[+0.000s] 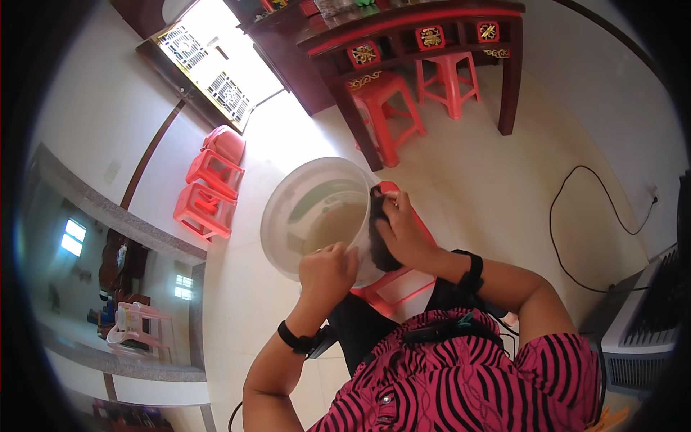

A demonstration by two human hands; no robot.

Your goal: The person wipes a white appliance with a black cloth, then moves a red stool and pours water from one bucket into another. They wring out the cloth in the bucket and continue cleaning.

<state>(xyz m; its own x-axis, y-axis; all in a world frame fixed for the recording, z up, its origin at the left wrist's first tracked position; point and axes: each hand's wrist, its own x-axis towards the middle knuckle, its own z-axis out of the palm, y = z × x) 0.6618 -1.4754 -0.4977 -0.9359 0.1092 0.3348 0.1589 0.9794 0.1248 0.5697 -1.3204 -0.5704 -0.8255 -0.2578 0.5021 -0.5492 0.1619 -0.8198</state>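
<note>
A large translucent plastic tub [286, 216] stands before me, tilted or seen at an angle, with brownish material low inside it. A dark, fuzzy mass [382, 245] lies along the tub's right side, over a red plastic stool [415, 216]. My right hand [397, 224] grips the upper part of this dark mass, its fingers bent. My left hand [330, 267] is at the tub's near rim with its fingers curled; what lies between its fingertips is too small to tell.
Red stools [208, 202] line the wall at left. More stools [451, 81] stand under a carved dark wooden table [410, 40] ahead. A black cable [550, 216] runs over the floor at right, beside a grey and white appliance [637, 324]. A door [200, 70] stands open.
</note>
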